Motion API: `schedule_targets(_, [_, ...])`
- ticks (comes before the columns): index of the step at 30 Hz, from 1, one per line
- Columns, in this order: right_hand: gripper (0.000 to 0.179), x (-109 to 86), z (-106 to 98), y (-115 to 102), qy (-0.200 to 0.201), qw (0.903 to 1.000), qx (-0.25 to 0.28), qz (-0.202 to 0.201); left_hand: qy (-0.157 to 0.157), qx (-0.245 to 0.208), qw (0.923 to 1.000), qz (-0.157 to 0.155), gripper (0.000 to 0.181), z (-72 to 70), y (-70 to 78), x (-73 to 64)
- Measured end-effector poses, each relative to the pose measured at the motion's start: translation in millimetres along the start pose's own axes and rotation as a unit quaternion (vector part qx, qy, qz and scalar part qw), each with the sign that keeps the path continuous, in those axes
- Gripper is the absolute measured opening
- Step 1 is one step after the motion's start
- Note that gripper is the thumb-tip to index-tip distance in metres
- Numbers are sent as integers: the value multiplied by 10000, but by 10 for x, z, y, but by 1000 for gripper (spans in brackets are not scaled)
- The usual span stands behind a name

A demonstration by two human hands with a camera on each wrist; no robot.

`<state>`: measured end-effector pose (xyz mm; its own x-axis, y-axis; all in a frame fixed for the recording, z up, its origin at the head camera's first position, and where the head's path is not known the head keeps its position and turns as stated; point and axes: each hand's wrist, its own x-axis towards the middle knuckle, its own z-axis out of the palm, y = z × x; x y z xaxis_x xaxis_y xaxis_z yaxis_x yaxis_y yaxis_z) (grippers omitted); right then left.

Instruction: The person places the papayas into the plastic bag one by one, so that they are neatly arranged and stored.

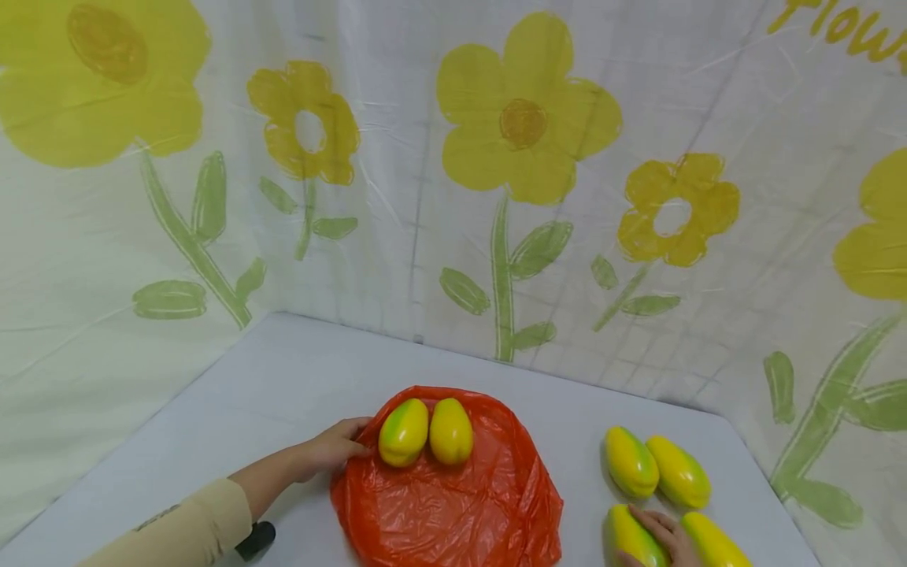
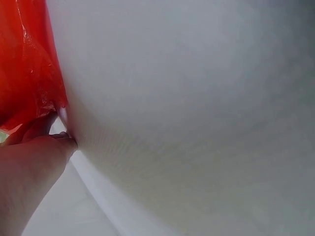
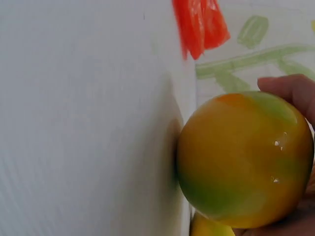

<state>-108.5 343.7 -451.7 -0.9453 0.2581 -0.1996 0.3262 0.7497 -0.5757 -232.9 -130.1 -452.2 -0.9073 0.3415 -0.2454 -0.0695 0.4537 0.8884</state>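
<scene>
A red plastic bag lies spread on the table, with two yellow-green papayas side by side on its far part. At the bag's left edge, my left hand pinches the red plastic; the left wrist view shows thumb and fingers against it. Off to the right, my right hand grips another papaya, its fingers over the top. That same papaya fills much of the right wrist view, close to or touching the tabletop; which of the two I cannot tell.
Two papayas lie beyond my right hand, and one more papaya is to its right. A dark rounded object shows by my left sleeve, its kind unclear. Behind the white table hangs a flower-printed curtain.
</scene>
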Motion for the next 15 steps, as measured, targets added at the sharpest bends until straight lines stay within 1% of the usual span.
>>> schedule_targets(2, [94, -1, 42, -18, 8, 9999, -103, 54, -1, 0, 10000, -1, 48, -2, 2, -7])
schedule_targets(3, [98, 0, 63, -27, -55, 9998, -126, 164, -1, 11, 10000, 11, 49, -3, 3, -8])
schedule_targets(5, [103, 0, 102, -28, -122, 9994, -203, 253, 8, 20, 10000, 29, 49, -5, 3, -13])
schedule_targets(8, [109, -14, 153, 5, -169, 9990, -288, 293, -6, 30, 10000, 55, 49, -5, -5, -8])
schedule_targets(11, [116, -18, 183, 51, -182, 9987, -254, 397, -22, 33, 10000, 62, 49, -5, -20, 7])
schedule_targets(15, [119, 26, 188, 87, -332, 9982, -171, 460, -56, 16, 10000, 72, 49, -9, -37, 23])
